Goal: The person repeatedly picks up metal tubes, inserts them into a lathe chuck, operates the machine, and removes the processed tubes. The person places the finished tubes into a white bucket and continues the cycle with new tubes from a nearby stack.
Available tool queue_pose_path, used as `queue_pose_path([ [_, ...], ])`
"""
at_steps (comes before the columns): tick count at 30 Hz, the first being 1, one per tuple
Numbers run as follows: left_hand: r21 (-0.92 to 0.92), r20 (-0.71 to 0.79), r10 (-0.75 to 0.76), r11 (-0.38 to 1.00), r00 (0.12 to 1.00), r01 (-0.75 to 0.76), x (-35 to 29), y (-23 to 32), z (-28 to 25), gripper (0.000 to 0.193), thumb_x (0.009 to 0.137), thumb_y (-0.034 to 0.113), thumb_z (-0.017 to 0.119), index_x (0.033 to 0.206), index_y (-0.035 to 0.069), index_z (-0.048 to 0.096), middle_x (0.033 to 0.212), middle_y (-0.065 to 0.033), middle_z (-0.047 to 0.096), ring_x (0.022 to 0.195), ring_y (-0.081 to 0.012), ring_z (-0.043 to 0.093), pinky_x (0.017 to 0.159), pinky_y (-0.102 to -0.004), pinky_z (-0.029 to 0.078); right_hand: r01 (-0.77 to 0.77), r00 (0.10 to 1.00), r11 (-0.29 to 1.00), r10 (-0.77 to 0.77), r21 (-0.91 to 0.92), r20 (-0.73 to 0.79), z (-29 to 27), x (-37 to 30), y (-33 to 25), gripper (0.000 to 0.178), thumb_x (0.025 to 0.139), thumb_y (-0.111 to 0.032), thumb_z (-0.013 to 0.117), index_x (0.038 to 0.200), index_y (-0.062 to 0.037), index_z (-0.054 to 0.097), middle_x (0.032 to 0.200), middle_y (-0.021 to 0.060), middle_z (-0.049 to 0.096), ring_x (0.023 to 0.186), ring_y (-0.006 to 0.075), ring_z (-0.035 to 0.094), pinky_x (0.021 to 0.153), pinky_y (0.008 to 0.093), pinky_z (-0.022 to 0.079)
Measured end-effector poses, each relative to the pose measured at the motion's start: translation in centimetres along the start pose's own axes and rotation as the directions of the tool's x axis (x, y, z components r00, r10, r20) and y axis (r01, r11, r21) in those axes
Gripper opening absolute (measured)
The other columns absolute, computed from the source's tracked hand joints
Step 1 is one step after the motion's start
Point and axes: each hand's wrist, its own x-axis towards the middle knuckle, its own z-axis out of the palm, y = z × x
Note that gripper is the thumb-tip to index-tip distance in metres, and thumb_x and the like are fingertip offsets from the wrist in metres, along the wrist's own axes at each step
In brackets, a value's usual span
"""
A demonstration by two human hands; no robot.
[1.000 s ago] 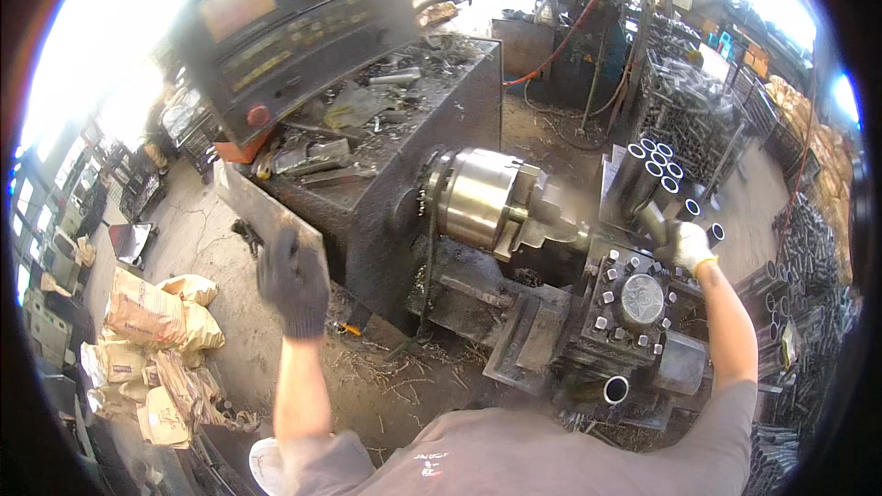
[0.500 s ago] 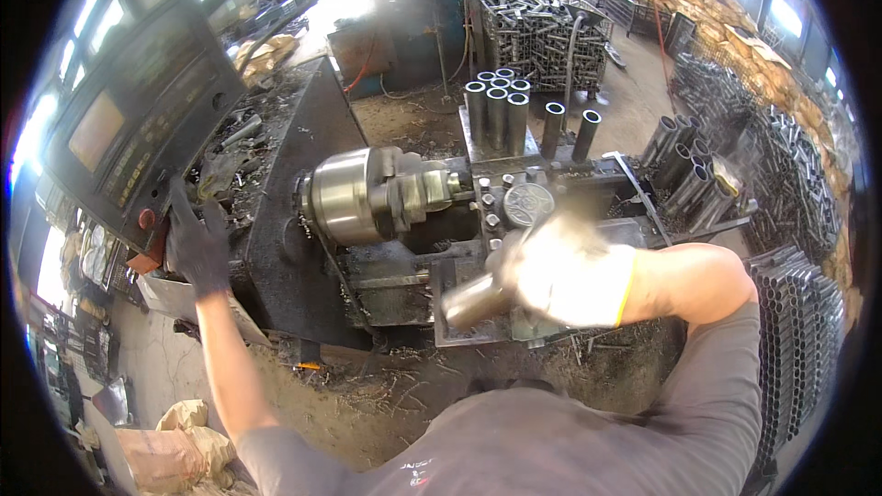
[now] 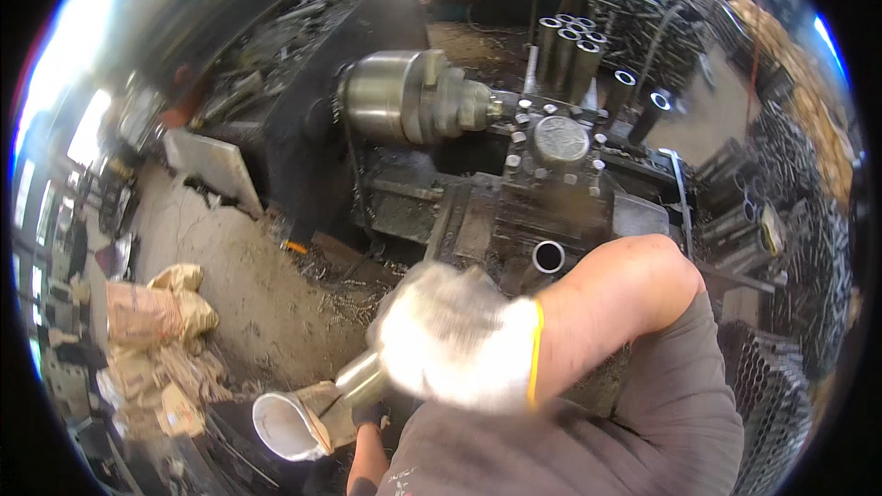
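Note:
My right hand (image 3: 455, 335), in a white glove with a yellow cuff, is closed around a shiny metal tube (image 3: 361, 378) in front of my body. The tube slants down to the left. Low in the view, my left hand (image 3: 370, 413) in a dark glove is beside a white-rimmed, bucket-like container (image 3: 289, 426); its fingers are mostly hidden. Beyond my hands is a lathe with a bright round chuck (image 3: 384, 95) and a bolted tool post (image 3: 561, 139). Another tube (image 3: 548, 258) stands upright on the lathe, near my right forearm.
Several upright tubes (image 3: 584, 66) stand at the back of the lathe. More tubes (image 3: 735, 220) lie stacked at the right, above honeycomb-like rows of tube ends (image 3: 772, 386). A paper sack (image 3: 147, 312) is on the floor at left. A metal plate (image 3: 213, 168) juts from the lathe.
My left hand has left the control panel and moved down beside the container. My right hand has carried the tube from over the lathe toward my body and left. The view has shifted.

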Motion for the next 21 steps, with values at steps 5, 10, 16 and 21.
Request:
queue_pose_path([
  [5, -0.242, 0.212, -0.191, 0.940, 0.958, 0.241, -7.4, -6.4, 7.0, 0.038, 0.096, 0.037, 0.069, 0.122, 0.010, 0.075, 0.112, -0.0226, 0.077, 0.104, -0.0397, 0.075, 0.088, -0.0493, 0.057, 0.042, 0.852, 0.704, -0.396, -0.709, -0.343, 4.7, -1.9, -9.8, 0.019, 0.082, -0.019, 0.076, 0.088, -0.0017, 0.080, 0.083, 0.0187, 0.075, 0.075, 0.0285, 0.071, 0.061, 0.0391, 0.054],
  [10, -0.476, 0.232, -0.149, 0.844, 0.961, 0.246, -12.7, -8.9, 9.2, 0.038, 0.096, 0.039, 0.069, 0.120, 0.010, 0.076, 0.113, -0.0224, 0.077, 0.106, -0.0395, 0.074, 0.090, -0.0492, 0.057, -0.079, 0.633, 0.549, -0.616, -0.832, -0.468, 10.5, 1.6, -19.8, 0.027, 0.073, -0.018, 0.067, 0.075, 0.0083, 0.074, 0.071, 0.0270, 0.065, 0.059, 0.0252, 0.055, 0.035, 0.0335, 0.034],
  [16, -0.624, 0.200, -0.368, 0.666, 0.908, 0.408, -20.8, -19.8, 10.6, 0.040, 0.096, 0.042, 0.069, 0.117, 0.009, 0.077, 0.115, -0.0222, 0.077, 0.108, -0.0393, 0.074, 0.092, -0.0492, 0.056, 0.701, 0.471, 0.343, -0.881, -0.626, 0.044, 20.8, 6.7, -31.7, 0.017, 0.068, -0.018, 0.074, 0.070, -0.0012, 0.073, 0.068, 0.0172, 0.067, 0.059, 0.0322, 0.066, 0.045, 0.0454, 0.047],
  [21, -0.694, 0.225, -0.754, 0.320, 0.617, 0.644, -34.5, -31.8, 16.0, 0.041, 0.096, 0.044, 0.068, 0.116, 0.009, 0.078, 0.117, -0.0220, 0.076, 0.110, -0.0392, 0.073, 0.093, -0.0491, 0.056, 0.977, 0.001, -0.085, -0.914, -0.194, 0.406, 30.1, 19.6, -39.3, 0.007, 0.071, -0.015, 0.080, 0.076, -0.0103, 0.077, 0.071, 0.0130, 0.072, 0.071, 0.0317, 0.073, 0.064, 0.0393, 0.059],
])
